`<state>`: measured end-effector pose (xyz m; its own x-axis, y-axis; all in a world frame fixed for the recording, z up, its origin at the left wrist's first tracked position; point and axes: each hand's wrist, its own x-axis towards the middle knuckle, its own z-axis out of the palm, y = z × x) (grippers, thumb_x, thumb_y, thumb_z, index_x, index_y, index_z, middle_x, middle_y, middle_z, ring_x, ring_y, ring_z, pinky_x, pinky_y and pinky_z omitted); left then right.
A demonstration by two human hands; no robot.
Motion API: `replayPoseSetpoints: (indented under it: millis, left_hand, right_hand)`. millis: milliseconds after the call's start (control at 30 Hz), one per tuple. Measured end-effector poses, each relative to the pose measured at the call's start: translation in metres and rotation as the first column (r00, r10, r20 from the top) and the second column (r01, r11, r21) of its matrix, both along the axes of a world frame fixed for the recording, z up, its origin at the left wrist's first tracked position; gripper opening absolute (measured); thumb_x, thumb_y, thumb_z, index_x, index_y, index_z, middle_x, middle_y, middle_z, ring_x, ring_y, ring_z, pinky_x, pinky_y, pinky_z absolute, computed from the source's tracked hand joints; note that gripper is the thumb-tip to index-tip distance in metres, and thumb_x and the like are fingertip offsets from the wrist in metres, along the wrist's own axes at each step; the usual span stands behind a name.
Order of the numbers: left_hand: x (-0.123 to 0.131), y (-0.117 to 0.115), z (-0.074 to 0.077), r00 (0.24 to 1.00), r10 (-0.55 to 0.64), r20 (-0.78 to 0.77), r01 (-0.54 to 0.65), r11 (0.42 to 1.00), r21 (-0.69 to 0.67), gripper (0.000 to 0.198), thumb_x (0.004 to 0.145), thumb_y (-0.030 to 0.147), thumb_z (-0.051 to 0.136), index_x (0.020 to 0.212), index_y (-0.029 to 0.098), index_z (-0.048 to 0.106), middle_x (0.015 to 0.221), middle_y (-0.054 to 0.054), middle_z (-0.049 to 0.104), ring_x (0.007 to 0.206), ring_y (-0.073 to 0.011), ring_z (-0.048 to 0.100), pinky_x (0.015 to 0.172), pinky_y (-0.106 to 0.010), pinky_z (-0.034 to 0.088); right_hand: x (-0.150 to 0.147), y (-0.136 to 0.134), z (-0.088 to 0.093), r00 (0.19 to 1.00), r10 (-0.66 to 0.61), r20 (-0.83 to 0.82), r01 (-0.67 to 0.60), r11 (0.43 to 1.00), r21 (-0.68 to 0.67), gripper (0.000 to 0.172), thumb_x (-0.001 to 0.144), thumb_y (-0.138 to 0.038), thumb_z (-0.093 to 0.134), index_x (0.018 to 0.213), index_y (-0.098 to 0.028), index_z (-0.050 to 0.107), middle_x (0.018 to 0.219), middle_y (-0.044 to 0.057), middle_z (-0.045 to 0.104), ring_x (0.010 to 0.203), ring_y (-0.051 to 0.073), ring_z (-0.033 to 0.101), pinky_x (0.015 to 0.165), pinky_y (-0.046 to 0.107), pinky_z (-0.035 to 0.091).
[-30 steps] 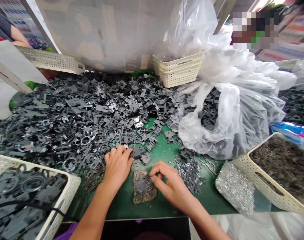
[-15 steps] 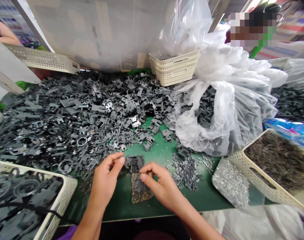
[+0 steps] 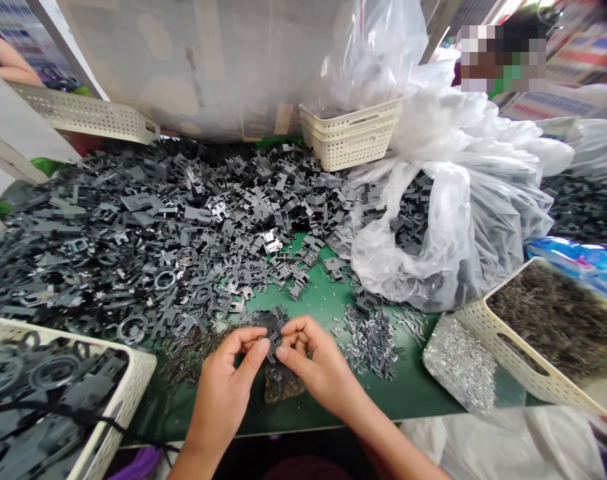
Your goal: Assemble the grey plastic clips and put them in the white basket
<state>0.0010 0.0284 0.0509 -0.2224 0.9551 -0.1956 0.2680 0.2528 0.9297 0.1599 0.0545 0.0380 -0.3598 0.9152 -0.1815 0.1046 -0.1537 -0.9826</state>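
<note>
Where left hand (image 3: 229,375) and right hand (image 3: 317,357) meet, lower centre of frame, dark grey part (image 3: 274,327) held near mottled block (image 3: 284,391). Left fingers pinched on part's left edge, right fingers on right. Probably light, stiff plastic, fairly smooth; thin prongs might snap. Best hold: broad body edges.

The held grey piece (image 3: 272,328) looks like matt plastic, much like the heap (image 3: 133,200), where one silvery part (image 3: 272,241) gleams. That block (image 3: 286,392) below looks rough and grainy; the tabletop (image 3: 328,297) smooth, the stacked baskets (image 3: 353,148) plastic, the big bag (image 3: 503,213) glossy, crinkled film.
</note>
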Motion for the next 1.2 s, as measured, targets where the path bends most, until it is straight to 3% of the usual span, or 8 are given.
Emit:
replayPoseSetpoints:
  millis: [167, 400, 600, 767, 867, 967, 1033, 1200]
  left_hand:
    - [-0.002, -0.006, -0.001, 0.998, -0.056, -0.033, 0.055, 0.998, -0.026, 0.034, 0.077, 0.050, 0.059, 0.088, 0.021, 0.071, 0.074, -0.002, 0.069, 0.072, -0.0188, 0.064, 0.073, -0.030, 0.052]
    - [-0.001, -0.013, -0.005, 1.000, -0.004, -0.023, 0.004, 1.000, -0.026, 0.035, 0.077, 0.051, 0.057, 0.089, 0.020, 0.069, 0.072, -0.002, 0.068, 0.069, -0.0178, 0.063, 0.068, -0.028, 0.052]
    - [0.001, -0.011, -0.004, 0.999, -0.016, -0.031, 0.016, 1.000, -0.004, 0.032, 0.076, 0.049, 0.059, 0.088, 0.020, 0.070, 0.072, -0.002, 0.069, 0.068, -0.0179, 0.063, 0.068, -0.028, 0.053]
    - [-0.002, -0.013, -0.002, 1.000, -0.019, -0.001, 0.019, 1.000, -0.025, 0.031, 0.076, 0.049, 0.060, 0.087, 0.021, 0.070, 0.070, -0.002, 0.069, 0.068, -0.0182, 0.064, 0.067, -0.028, 0.053]
    - [-0.004, -0.015, -0.002, 0.999, -0.025, 0.035, 0.026, 0.999, -0.031, 0.032, 0.075, 0.049, 0.060, 0.086, 0.021, 0.071, 0.071, -0.003, 0.070, 0.069, -0.0189, 0.065, 0.069, -0.028, 0.054]
    - [-0.002, -0.017, -0.005, 0.998, -0.020, 0.062, 0.022, 0.999, -0.038, 0.033, 0.076, 0.050, 0.061, 0.087, 0.020, 0.071, 0.073, -0.003, 0.071, 0.070, -0.0188, 0.066, 0.069, -0.028, 0.054]
    - [0.000, -0.018, -0.008, 0.998, -0.012, 0.063, 0.014, 0.999, -0.033, 0.034, 0.076, 0.050, 0.061, 0.088, 0.020, 0.070, 0.074, -0.003, 0.072, 0.070, -0.0185, 0.066, 0.068, -0.027, 0.054]
    - [0.000, -0.031, -0.016, 0.995, -0.089, -0.050, 0.089, 0.996, -0.001, 0.030, 0.083, 0.047, 0.055, 0.096, 0.023, 0.068, 0.086, -0.004, 0.074, 0.080, -0.0205, 0.069, 0.073, -0.030, 0.056]
  right_hand:
    - [0.004, -0.001, 0.006, 0.981, 0.041, 0.189, -0.062, 0.993, 0.105, 0.018, 0.085, -0.024, 0.058, 0.103, -0.021, 0.053, 0.077, -0.003, 0.056, 0.066, 0.011, 0.044, 0.062, 0.024, 0.036]
    - [0.006, 0.002, 0.010, 0.995, 0.098, -0.015, -0.098, 0.995, -0.034, 0.024, 0.086, -0.032, 0.060, 0.104, -0.020, 0.051, 0.073, -0.004, 0.050, 0.060, 0.009, 0.038, 0.055, 0.022, 0.032]
    - [0.006, 0.001, 0.006, 0.990, 0.126, -0.055, -0.130, 0.989, -0.073, 0.031, 0.085, -0.035, 0.062, 0.108, -0.019, 0.048, 0.069, -0.006, 0.048, 0.056, 0.008, 0.036, 0.051, 0.021, 0.030]
    - [0.007, 0.002, 0.009, 0.989, 0.130, 0.066, -0.129, 0.992, -0.009, 0.027, 0.085, -0.032, 0.062, 0.106, -0.019, 0.052, 0.071, -0.005, 0.052, 0.058, 0.008, 0.038, 0.053, 0.021, 0.031]
    - [0.012, 0.003, 0.014, 0.972, 0.216, 0.090, -0.218, 0.976, 0.005, 0.021, 0.088, -0.038, 0.058, 0.091, -0.018, 0.060, 0.070, -0.003, 0.053, 0.061, 0.010, 0.043, 0.056, 0.021, 0.035]
    - [0.016, 0.003, 0.017, 0.960, 0.269, 0.083, -0.275, 0.959, 0.071, 0.028, 0.095, -0.039, 0.048, 0.087, -0.017, 0.064, 0.079, 0.001, 0.061, 0.073, 0.013, 0.054, 0.067, 0.024, 0.042]
    - [0.017, 0.002, 0.017, 0.961, 0.248, 0.122, -0.262, 0.958, 0.116, 0.027, 0.095, -0.037, 0.048, 0.088, -0.018, 0.065, 0.084, 0.002, 0.064, 0.078, 0.014, 0.057, 0.072, 0.025, 0.043]
    - [0.016, -0.003, 0.015, 0.934, 0.187, 0.304, -0.255, 0.946, 0.202, 0.015, 0.088, -0.030, 0.060, 0.077, -0.020, 0.063, 0.071, -0.001, 0.061, 0.070, 0.014, 0.053, 0.067, 0.025, 0.040]
